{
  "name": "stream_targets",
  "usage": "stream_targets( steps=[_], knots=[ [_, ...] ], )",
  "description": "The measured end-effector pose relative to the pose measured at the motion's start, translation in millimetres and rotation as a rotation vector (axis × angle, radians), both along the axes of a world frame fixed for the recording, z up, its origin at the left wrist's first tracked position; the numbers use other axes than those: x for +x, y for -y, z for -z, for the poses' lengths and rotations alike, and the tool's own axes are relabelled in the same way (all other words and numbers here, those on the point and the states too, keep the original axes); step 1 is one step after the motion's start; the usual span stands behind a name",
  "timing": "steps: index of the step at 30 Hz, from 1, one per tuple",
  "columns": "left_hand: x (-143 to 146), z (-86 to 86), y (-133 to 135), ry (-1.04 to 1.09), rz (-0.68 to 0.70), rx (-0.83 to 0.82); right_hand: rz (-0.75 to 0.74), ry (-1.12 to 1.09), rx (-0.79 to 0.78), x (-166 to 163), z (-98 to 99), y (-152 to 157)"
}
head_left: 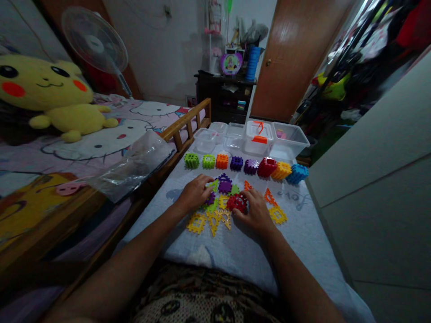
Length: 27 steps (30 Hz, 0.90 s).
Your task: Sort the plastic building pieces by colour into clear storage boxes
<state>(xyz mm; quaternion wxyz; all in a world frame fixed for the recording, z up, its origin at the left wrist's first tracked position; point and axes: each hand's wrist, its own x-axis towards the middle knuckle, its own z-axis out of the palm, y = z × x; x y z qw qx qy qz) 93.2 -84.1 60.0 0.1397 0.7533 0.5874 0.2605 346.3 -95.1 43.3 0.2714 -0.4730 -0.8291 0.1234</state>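
Note:
Flat plastic interlocking building tiles with toothed edges lie in a loose group in the middle of the cloth-covered table (198, 251). My left hand (195, 193) is at the group's left side, its curved fingers apart, touching a green tile (214, 185) and a purple tile (210, 198). On the right, my right hand (256, 210) has its thumb and fingers around the red tiles (236, 203), which overlap one another. A purple square tile (225, 186) lies between the hands. Nearer me are a yellow square tile (196, 223) and a yellow triangle tile (213, 221).
Behind the hands runs a row of stacked tiles by colour, including a red stack (267, 168) and a blue stack (297, 173). Clear plastic boxes (288, 139) stand farther back. At right lies another yellow tile (278, 215). A wooden bed rail (183, 123) borders the left.

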Motion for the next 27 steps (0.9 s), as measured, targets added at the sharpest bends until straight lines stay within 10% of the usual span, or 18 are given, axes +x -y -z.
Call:
stream_targets(
  steps=[11,27],
  knots=[
    [-44.3,40.6,-14.9,0.240,-0.247,-0.012,-0.006,0.115,-0.043,-8.3,7.0,-0.4],
    [-41.0,42.9,-14.4,0.156,-0.229,0.037,0.012,0.118,-0.019,-9.6,3.8,1.7]
  ],
)
